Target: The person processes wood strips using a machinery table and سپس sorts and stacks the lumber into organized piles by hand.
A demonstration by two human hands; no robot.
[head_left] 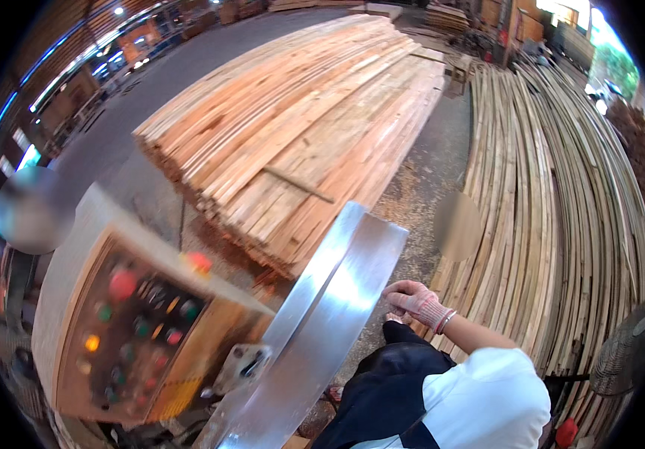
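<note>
Floor [419, 168] is stretching beyond the right hand [414, 301], apparently idling by the rail [337, 299], grip unclear, any reach needing edge clearance.

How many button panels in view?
1: the control panel, lower left, to the left of the shiny metal beam. Others may be hidden in the background.

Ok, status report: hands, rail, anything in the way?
Right hand gloved, beside the rail, contact unclear; left hand not seen. Rail metal, slanting across the view. Rail lies between right hand and control box.
</note>
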